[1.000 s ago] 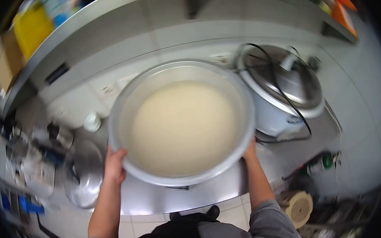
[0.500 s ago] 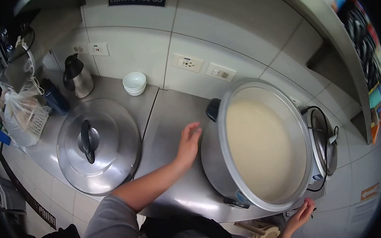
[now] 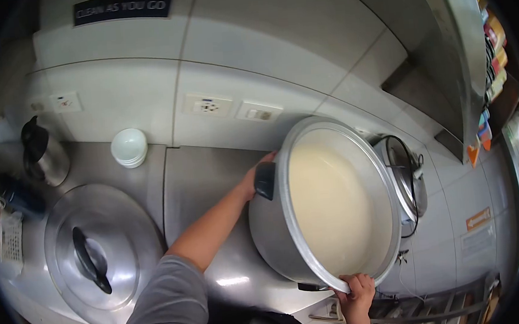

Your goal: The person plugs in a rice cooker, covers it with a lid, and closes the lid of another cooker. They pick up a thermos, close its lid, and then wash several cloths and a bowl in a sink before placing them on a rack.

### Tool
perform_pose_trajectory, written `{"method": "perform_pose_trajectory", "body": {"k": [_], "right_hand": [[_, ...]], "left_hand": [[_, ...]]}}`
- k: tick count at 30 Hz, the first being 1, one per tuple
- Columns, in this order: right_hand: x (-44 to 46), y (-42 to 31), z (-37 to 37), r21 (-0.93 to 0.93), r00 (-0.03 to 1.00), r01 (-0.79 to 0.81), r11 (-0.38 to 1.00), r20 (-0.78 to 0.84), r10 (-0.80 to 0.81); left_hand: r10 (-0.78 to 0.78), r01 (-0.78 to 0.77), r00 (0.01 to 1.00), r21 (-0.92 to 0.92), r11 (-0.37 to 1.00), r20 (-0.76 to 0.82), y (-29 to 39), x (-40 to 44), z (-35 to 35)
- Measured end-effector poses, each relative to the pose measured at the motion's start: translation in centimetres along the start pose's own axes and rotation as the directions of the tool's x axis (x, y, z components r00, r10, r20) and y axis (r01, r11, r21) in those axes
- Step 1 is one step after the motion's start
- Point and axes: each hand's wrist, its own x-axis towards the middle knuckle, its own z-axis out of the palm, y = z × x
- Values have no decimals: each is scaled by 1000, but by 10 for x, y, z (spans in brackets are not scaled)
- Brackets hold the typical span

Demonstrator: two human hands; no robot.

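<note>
A large metal pot (image 3: 270, 233), tilted towards me, holds a smooth cream-coloured mass (image 3: 332, 205); I cannot tell whether it is liquid or thicker. My left hand (image 3: 253, 179) is at the pot's far-left black handle (image 3: 265, 181), with most of its fingers hidden behind the handle. At the near side, my right hand (image 3: 357, 292) is closed over the rim, fingers bent across its edge. A second black handle (image 3: 311, 286) shows low on the pot, left of my right hand. The big round lid (image 3: 126, 231) lies on the counter to the left, its handle up.
Steel counter (image 3: 218, 261) runs along the tiled wall. Small white bowls (image 3: 130, 148) are stacked near the wall, with a steel jug (image 3: 45, 156) and dark bottle (image 3: 21, 194) further left. Behind the pot stands a lidded appliance (image 3: 405, 176) with a black cord. A shelf overhangs at right.
My left hand has moved from open beside the pot onto its handle. My right hand has come in from the right onto the rim. The view has shifted, with the lid appearing lower.
</note>
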Motion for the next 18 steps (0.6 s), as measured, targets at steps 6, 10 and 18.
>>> {"method": "perform_pose_trajectory", "body": {"k": [6,10,18], "right_hand": [[-31,17,-17,8,995,-21,1000,95,20],[-51,35,-23,18,999,26,1000,22,-26],[-45,44,-69,146,950,-62,987,312,13]], "left_hand": [[-7,8,994,14,1000,-112,-27,-30,16],[108,-73,972,169,983,-211,-44,-56,34],[76,-38,954,134,990,-291,-48,-88,59]]}}
